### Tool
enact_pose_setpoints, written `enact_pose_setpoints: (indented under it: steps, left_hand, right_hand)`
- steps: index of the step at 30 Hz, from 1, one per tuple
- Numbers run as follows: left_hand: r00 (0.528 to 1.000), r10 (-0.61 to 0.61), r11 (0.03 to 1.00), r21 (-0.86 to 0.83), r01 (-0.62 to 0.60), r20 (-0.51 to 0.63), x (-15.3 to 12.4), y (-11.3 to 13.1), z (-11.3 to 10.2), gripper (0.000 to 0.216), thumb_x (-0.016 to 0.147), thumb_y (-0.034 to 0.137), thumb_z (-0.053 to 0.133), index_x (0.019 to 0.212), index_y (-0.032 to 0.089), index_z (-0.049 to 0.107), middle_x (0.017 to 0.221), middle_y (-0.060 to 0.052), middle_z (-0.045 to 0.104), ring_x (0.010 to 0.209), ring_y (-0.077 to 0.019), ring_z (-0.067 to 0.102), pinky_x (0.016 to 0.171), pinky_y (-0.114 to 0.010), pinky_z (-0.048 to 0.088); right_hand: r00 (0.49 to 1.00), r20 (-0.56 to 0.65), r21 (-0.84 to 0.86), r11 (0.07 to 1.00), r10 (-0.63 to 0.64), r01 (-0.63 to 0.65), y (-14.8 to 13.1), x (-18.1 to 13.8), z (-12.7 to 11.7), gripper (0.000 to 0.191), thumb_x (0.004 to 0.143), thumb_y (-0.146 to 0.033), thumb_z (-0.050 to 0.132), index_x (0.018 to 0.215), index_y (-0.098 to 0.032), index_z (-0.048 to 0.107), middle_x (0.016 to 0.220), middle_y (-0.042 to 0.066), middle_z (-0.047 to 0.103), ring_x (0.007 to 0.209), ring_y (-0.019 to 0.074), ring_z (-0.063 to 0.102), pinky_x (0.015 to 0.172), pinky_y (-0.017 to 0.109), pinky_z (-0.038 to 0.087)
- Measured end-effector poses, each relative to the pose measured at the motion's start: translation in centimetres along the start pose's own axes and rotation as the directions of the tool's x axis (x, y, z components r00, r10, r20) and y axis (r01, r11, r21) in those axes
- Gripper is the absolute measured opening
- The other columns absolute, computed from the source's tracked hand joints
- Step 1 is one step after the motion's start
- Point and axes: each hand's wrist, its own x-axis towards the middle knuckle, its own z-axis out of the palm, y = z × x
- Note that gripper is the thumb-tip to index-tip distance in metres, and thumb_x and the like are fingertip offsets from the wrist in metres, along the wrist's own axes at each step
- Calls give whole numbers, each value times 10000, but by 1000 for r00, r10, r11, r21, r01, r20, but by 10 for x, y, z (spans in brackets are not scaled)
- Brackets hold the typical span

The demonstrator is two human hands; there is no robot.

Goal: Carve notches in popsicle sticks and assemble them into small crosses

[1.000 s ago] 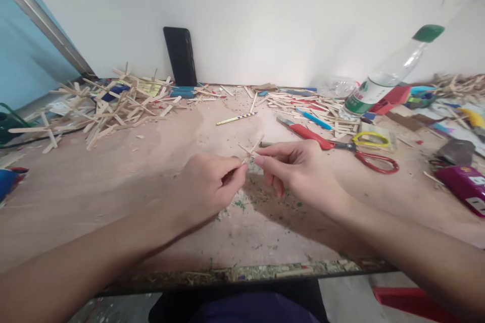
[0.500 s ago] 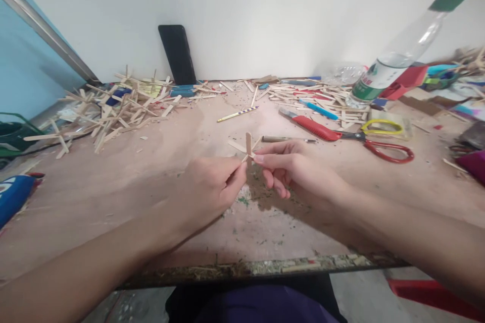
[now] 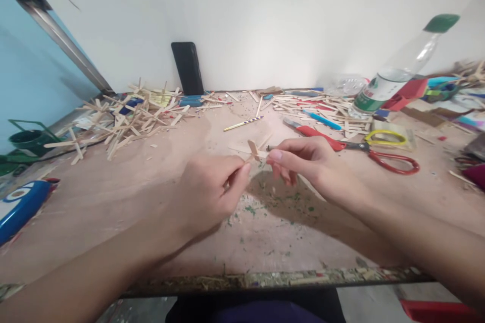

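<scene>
Both hands meet over the middle of the worn wooden table [image 3: 94, 197]. My left hand [image 3: 210, 192] is closed in a pinch on the lower end of a small cross of thin wooden sticks [image 3: 252, 150]. My right hand [image 3: 303, 161] pinches the same cross from the right with thumb and forefinger. The cross is held a little above the tabletop, its arms sticking up and to the left.
A heap of glued stick crosses [image 3: 125, 118] lies at the back left, loose sticks [image 3: 322, 103] at the back right. Red-handled scissors [image 3: 379, 154], a red cutter [image 3: 314, 133], a pencil [image 3: 242, 123], a tilted plastic bottle [image 3: 394, 73] and a black phone [image 3: 187, 68] stand around.
The stick cross has been turned between the fingers, one flat arm rising and then tilting. The hands shifted slightly right and the view moved a little.
</scene>
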Motion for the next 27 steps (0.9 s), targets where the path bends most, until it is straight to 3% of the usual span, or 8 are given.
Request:
enact_pose_setpoints:
  steps: [6, 14, 20, 24, 27]
  left_hand:
    - [999, 39, 999, 13, -39, 25, -2, -5, 3, 369, 1019, 166, 546, 650, 159, 552, 575, 51, 444, 534, -91, 383, 582, -304, 291]
    - [980, 190, 962, 188, -197, 50, -5, -7, 10, 348, 1055, 140, 486, 726, 163, 596, 646, 13, 544, 591, -136, 468, 605, -337, 329]
    - [964, 246, 933, 246, -264, 101, -8, -9, 12, 353, 1063, 122, 441, 751, 171, 600, 670, -3, 581, 606, -153, 513, 599, -339, 360]
    - [971, 238, 940, 245, -238, 28, -7, -6, 11, 328, 1053, 124, 470, 764, 163, 621, 657, -4, 590, 589, -146, 507, 591, -333, 367]
    - [985, 169, 982, 95, -165, -42, -4, -2, 6, 244, 1038, 189, 549, 819, 164, 652, 687, -3, 622, 620, -138, 543, 600, -309, 393]
  right_hand:
    - [993, 96, -40, 997, 71, -67, 2, 0, 4, 441, 849, -596, 781, 791, -159, 753, 510, 19, 663, 378, 101, 478, 377, 224, 366]
    - [994, 31, 12, 994, 109, -110, 7, -3, 18, 358, 874, -518, 740, 788, -170, 729, 407, -30, 587, 284, 77, 378, 301, 201, 222]
    - [990, 25, 16, 991, 136, -136, 18, -2, 29, 342, 951, -496, 609, 863, -178, 700, 434, -36, 593, 280, 87, 361, 301, 212, 250]
    - [999, 32, -93, 995, 34, -31, 18, -6, 25, 312, 1016, -436, 539, 855, -200, 663, 502, -38, 601, 367, 106, 452, 369, 224, 349]
    - [989, 43, -213, 966, -139, 145, 14, -9, 17, 353, 1034, -412, 569, 763, -199, 644, 588, -33, 567, 515, 103, 491, 495, 225, 401]
